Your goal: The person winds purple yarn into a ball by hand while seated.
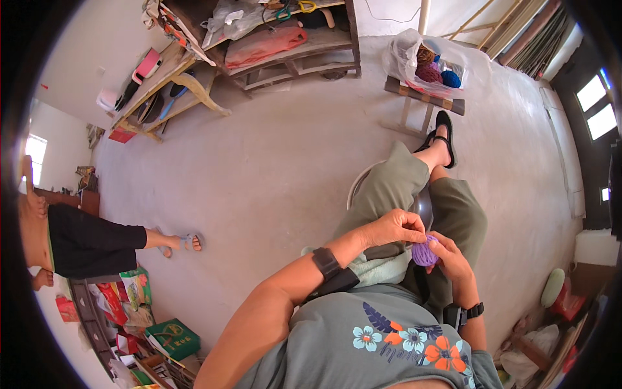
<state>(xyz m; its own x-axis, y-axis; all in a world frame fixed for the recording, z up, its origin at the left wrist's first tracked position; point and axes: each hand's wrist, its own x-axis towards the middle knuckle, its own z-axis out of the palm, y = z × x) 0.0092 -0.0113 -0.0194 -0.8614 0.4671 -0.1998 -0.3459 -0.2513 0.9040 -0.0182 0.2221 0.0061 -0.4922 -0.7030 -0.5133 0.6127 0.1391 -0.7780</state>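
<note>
A small ball of purple yarn (424, 253) is held above my lap. My right hand (453, 259) grips it from the right, with thumb and fingers curled round its side. At the top of the ball, my left hand (396, 229) is closed in a pinch against the yarn. Any single strand between those fingertips is too fine to make out. Light green cloth (382, 271) lies across my lap below the left wrist.
Ahead, a low stool (424, 97) bears a clear plastic bag (405, 55) with several yarn balls, brown, maroon and blue. A wooden shelf (291, 61) stands at the far left. Another person's sandalled foot (191, 243) is on the floor to the left, near a green box (173, 338).
</note>
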